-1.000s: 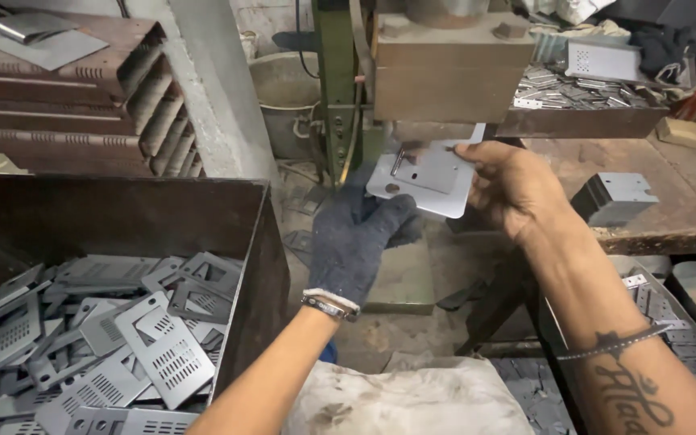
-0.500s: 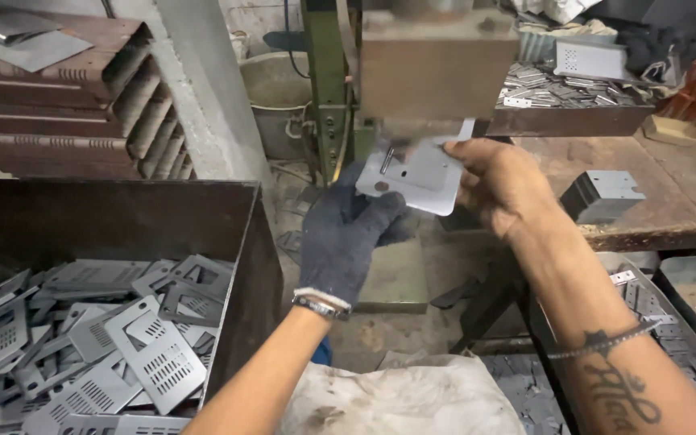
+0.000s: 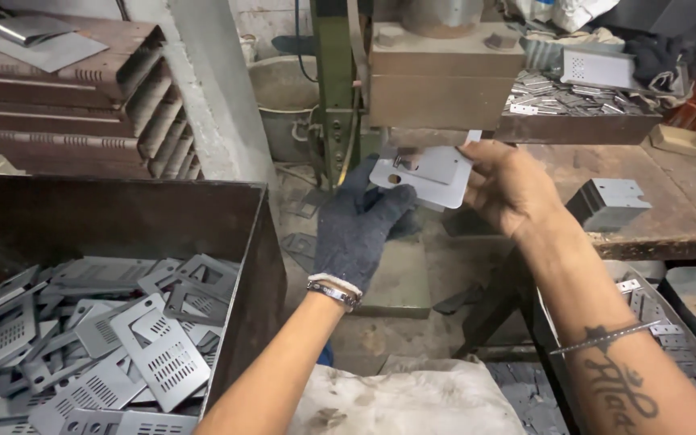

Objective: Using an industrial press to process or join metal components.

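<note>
- a flat grey sheet-metal plate with a small round hole and a cut-out window point(image 3: 422, 175) is held up between both hands, just under the blocky tan head of a green-framed press machine point(image 3: 443, 76).
- the left hand in a dark knitted glove point(image 3: 362, 224) is closed on the plate's left and lower edge; its fingertips are hidden behind the plate.
- the bare right hand point(image 3: 511, 189) is pinched on the plate's right edge, thumb in front, the other fingers mostly covered by the plate.
- the press bed beneath the plate is largely hidden by the hands, so contact between plate and machine cannot be told.
- a rusty brown metal bin point(image 3: 248, 266) is seen at lower left, cut off by the frame, filled with grey perforated metal plates point(image 3: 163, 362).
- a small grey folded metal box point(image 3: 608, 203) is set on the worn wooden bench point(image 3: 686, 201) at right.
- a dirty white cloth point(image 3: 404, 403) is partly seen at the bottom edge.
</note>
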